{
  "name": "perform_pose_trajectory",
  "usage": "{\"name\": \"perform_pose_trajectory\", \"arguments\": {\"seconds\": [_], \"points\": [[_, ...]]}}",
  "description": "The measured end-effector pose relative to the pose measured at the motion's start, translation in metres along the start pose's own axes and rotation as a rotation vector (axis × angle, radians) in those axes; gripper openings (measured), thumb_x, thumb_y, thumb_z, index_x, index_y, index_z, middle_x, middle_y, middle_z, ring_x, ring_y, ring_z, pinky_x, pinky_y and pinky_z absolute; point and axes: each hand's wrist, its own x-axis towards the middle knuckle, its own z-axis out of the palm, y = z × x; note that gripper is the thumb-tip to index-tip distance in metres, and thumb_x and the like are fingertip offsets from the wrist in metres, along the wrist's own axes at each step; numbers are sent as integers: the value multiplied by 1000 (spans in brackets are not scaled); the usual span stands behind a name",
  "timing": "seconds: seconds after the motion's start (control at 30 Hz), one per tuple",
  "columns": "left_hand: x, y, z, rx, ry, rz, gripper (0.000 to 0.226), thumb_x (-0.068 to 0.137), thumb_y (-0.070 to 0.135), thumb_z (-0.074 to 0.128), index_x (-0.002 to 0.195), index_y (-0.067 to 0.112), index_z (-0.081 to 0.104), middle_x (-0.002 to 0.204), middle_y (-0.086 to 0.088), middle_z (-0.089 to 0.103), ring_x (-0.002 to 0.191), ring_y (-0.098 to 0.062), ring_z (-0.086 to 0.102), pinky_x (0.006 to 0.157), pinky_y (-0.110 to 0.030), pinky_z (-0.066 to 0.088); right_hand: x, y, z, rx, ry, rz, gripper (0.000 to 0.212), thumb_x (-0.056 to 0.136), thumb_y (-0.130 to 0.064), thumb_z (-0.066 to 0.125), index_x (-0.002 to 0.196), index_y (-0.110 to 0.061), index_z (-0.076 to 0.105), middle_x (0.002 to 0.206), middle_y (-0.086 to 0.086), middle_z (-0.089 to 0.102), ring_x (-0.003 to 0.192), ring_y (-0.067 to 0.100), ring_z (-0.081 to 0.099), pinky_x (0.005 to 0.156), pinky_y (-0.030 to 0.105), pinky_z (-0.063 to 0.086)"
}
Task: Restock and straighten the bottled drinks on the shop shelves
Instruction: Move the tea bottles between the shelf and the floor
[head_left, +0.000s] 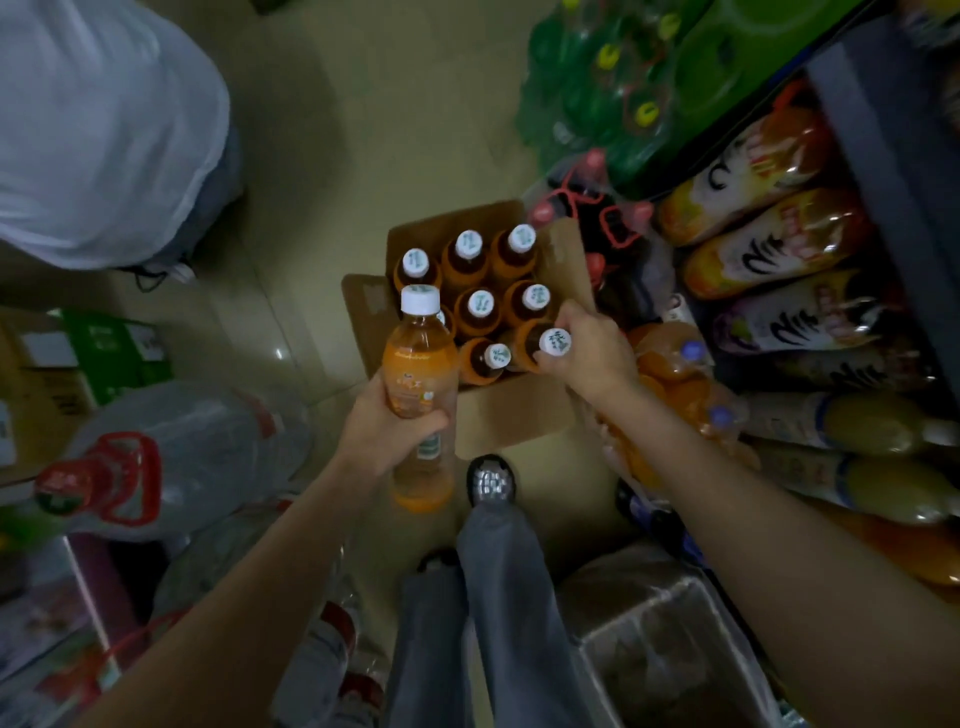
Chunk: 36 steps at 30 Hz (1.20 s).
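An open cardboard box (511, 410) stands on the floor ahead of my feet, holding several orange drink bottles with white caps. My left hand (387, 428) grips one orange bottle (420, 364) upright, lifted clear just left of the box. My right hand (589, 351) reaches into the box's right front corner and pinches the neck of another orange bottle (555, 343) under its cap. That bottle still sits among the others.
Another person in a white top (98, 130) crouches at the upper left. Large water jugs (182, 452) lie at the left. Shrink-wrapped packs of green bottles (618, 88) and big juice bottles (769, 249) crowd the right. A wrapped carton (660, 639) sits by my right leg.
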Motion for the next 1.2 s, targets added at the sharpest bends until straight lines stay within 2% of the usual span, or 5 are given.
{"name": "perform_pose_trajectory", "arguments": {"seconds": [0.2,0.73,0.87,1.03,1.2], "points": [[-55,47,17,63,-79,149,49,69,10,75,111,20,52,109,-2,62,103,-21,57,96,-40,44,-79,10,-96,215,284,36,28,69,-15,71,89,-7,53,92,13,64,87,30,58,66,35,41],[-421,249,138,308,-556,885,27,73,13,77,87,25,56,89,4,64,85,-14,61,59,-19,45,-465,35,-414,530,1132,45,27,83,-22,68,103,-6,63,99,10,44,93,12,42,84,20,39],[-513,268,194,353,-698,1059,35,71,12,78,100,16,59,103,-4,67,96,-18,63,79,-27,47,-561,72,-451,810,1336,-2,5,89,-19,61,90,-20,56,88,2,58,80,10,53,74,30,44],[-619,251,279,425,-929,1195,32,71,16,79,87,31,55,86,16,62,82,-3,59,66,-16,45,-693,141,-466,912,1599,14,5,91,-22,57,89,-26,56,88,1,61,83,13,58,72,30,46],[-717,203,390,505,-1051,1329,40,70,21,80,98,30,53,95,14,60,92,-7,57,79,-23,44,-812,232,-458,832,1858,128,4,91,-30,57,87,-29,57,96,7,63,92,24,61,85,47,50]]}}
